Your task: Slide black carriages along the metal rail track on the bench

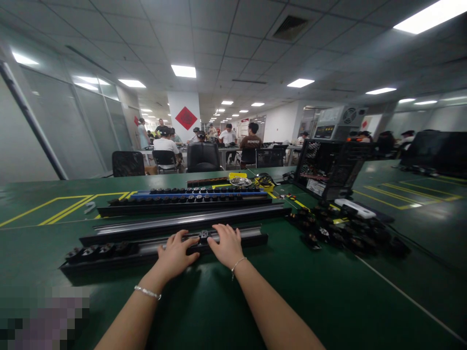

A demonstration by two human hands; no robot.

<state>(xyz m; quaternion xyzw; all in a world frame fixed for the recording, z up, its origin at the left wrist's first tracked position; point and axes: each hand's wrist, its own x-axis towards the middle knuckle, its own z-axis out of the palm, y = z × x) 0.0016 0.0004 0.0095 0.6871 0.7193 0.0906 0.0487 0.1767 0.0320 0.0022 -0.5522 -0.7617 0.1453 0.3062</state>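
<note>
A long black rail with a metallic inner channel (153, 247) lies across the green table in front of me. In its channel sits a small black block-like part with metal bits (203, 236), between my two hands. My left hand (175, 255) rests over the rail, fingers spread, its index fingertip at the part's left side. My right hand (226, 245) is open at the right side, its thumb tip close against the part and the other fingers stretched over the channel. Several similar black parts (106, 249) sit in the rail's left end. Whether the fingertips press on the part is hard to tell.
Behind lies another rail (189, 218), then a rail holding rows of black parts (197, 198) with a blue strip. A pile of loose black parts (328, 228) lies at right, near an opened computer case (328, 167). People sit at tables farther back.
</note>
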